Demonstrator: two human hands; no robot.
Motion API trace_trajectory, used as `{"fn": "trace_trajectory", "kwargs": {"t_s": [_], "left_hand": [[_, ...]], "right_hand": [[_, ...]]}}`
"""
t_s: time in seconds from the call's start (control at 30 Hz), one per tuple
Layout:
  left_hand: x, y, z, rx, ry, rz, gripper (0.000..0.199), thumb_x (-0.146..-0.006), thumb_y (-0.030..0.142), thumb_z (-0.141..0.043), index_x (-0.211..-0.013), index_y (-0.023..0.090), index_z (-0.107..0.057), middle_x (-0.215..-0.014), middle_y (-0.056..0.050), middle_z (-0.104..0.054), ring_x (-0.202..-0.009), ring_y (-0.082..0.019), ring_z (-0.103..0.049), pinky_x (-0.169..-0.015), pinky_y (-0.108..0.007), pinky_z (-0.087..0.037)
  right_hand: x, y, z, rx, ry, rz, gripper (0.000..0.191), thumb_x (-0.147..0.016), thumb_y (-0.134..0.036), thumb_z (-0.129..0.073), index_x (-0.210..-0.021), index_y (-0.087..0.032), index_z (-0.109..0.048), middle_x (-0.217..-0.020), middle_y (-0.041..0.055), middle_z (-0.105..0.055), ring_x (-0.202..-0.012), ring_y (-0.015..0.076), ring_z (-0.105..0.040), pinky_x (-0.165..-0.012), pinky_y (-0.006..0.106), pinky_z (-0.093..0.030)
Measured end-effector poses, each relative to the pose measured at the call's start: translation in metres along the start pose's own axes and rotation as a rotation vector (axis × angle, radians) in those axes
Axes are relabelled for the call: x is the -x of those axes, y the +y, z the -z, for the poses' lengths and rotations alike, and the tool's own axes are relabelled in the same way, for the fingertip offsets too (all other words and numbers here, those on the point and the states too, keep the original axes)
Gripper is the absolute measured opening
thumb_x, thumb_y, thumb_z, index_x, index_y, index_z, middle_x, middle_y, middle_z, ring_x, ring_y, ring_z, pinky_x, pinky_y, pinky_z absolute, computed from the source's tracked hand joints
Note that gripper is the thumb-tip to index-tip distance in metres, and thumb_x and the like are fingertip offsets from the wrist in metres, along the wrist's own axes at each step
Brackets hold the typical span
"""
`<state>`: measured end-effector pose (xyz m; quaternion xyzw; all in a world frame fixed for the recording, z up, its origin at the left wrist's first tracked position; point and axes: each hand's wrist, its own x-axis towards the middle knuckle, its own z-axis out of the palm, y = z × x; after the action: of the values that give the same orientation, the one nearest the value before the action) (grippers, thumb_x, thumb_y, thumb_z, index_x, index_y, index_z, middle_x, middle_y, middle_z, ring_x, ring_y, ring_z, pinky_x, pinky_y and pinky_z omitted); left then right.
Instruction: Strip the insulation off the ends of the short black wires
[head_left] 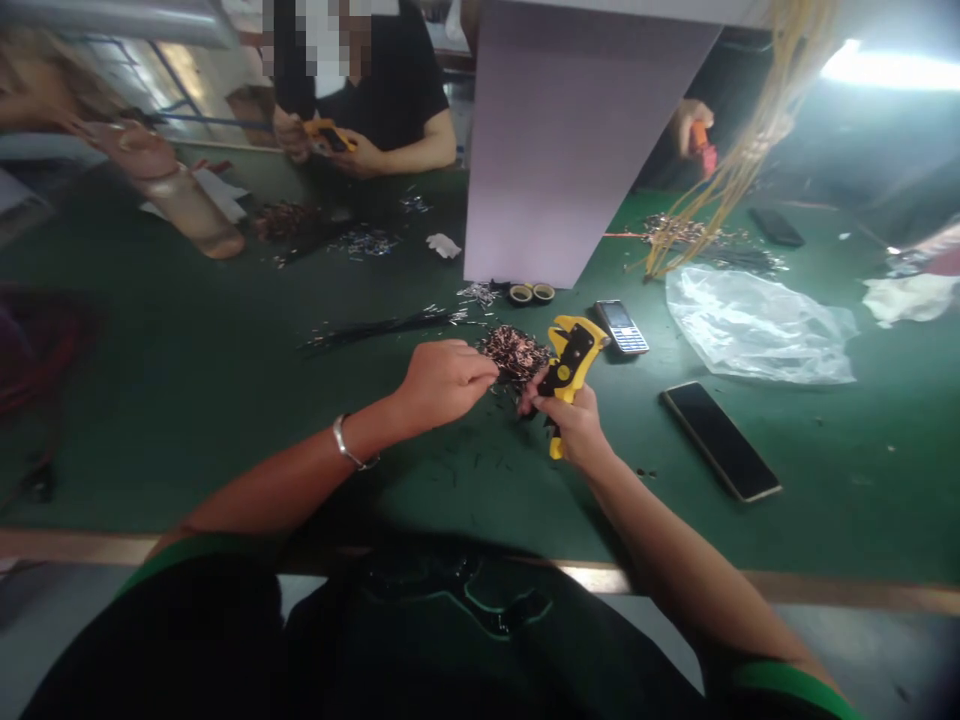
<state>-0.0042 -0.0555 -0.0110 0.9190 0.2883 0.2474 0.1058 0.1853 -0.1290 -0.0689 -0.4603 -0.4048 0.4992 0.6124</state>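
Inside the counter's near edge [82, 546], we clamp a yellow-black stripper [571, 365] in our right grip [579, 424] — our left grip [444, 384] pinches together beside a coppery pile [517, 348].

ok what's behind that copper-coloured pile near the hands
Beyond the pile lie silvery scraps and two tape rolls, then an upright pale panel. Whatever the panel covers can't be seen.

A white lamp [892, 68] is glaring beyond and right of the fingers [475, 374], hazing that corner, while shadow is darkening the table [457, 495] on their near side. Wide-angle distortion is stretching the edges, blur is softening the far left, and pixel blocks [334, 38] are masking a patch beyond.
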Motion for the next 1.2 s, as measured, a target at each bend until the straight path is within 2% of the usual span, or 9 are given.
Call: {"fn": "trace_trajectory", "kwargs": {"t_s": [0.17,0.27,0.6,0.73,0.9,1.2], "left_hand": [[-0.002,0.001,0.002,0.253,0.1,0.331,0.021,-0.077,0.019,-0.054,-0.072,0.019,-0.074,-0.066,0.0,-0.07,-0.062,-0.012,-0.059,-0.058,-0.025,-0.04],[-0.002,0.002,0.0,0.345,0.15,0.418,0.019,-0.075,0.021,-0.055,-0.072,0.018,-0.073,-0.063,0.0,-0.069,-0.059,-0.01,-0.057,-0.054,-0.023,-0.04],[-0.004,0.008,0.0,0.408,0.235,0.46,0.021,-0.073,0.02,-0.053,-0.07,0.014,-0.072,-0.059,0.0,-0.065,-0.055,-0.008,-0.051,-0.052,-0.022,-0.038],[-0.004,0.008,0.0,0.442,0.25,0.463,0.019,-0.072,0.019,-0.054,-0.068,0.014,-0.071,-0.056,0.001,-0.063,-0.053,-0.008,-0.05,-0.051,-0.021,-0.037],[-0.005,0.006,-0.002,0.501,0.276,0.475,0.017,-0.072,0.019,-0.055,-0.068,0.015,-0.071,-0.052,0.003,-0.059,-0.051,-0.008,-0.049,-0.05,-0.021,-0.036],[-0.013,0.013,0.003,0.609,0.215,0.564,0.015,-0.071,0.017,-0.056,-0.062,0.015,-0.067,-0.048,0.004,-0.055,-0.046,-0.006,-0.044,-0.048,-0.022,-0.033]], "right_hand": [[-0.001,-0.006,-0.002,0.036,-0.046,-0.038,0.026,-0.06,-0.015,-0.067,-0.085,-0.019,-0.061,-0.075,-0.0004,-0.064,-0.063,0.0162,-0.061,-0.067,0.035,-0.051],[-0.001,-0.008,-0.002,0.02,-0.056,-0.062,0.029,-0.06,-0.016,-0.068,-0.088,-0.019,-0.062,-0.078,0.0007,-0.067,-0.066,0.0176,-0.063,-0.069,0.036,-0.052],[0.002,0.002,-0.007,0.002,-0.09,-0.056,0.031,-0.057,-0.011,-0.065,-0.087,-0.018,-0.062,-0.069,-0.003,-0.061,-0.062,0.0152,-0.06,-0.066,0.034,-0.051],[0.0,0.005,-0.005,-0.011,-0.108,-0.037,0.035,-0.058,-0.013,-0.065,-0.092,-0.018,-0.064,-0.075,0.0004,-0.068,-0.065,0.0182,-0.065,-0.067,0.036,-0.052],[-0.002,0.008,0.001,0.001,-0.206,-0.05,0.04,-0.058,-0.014,-0.068,-0.098,-0.018,-0.066,-0.083,0.0033,-0.072,-0.074,0.0211,-0.067,-0.074,0.039,-0.053],[0.0,0.011,-0.002,0.001,-0.217,-0.065,0.038,-0.058,-0.013,-0.065,-0.095,-0.017,-0.066,-0.078,0.0017,-0.07,-0.067,0.0193,-0.066,-0.067,0.035,-0.051]]}}
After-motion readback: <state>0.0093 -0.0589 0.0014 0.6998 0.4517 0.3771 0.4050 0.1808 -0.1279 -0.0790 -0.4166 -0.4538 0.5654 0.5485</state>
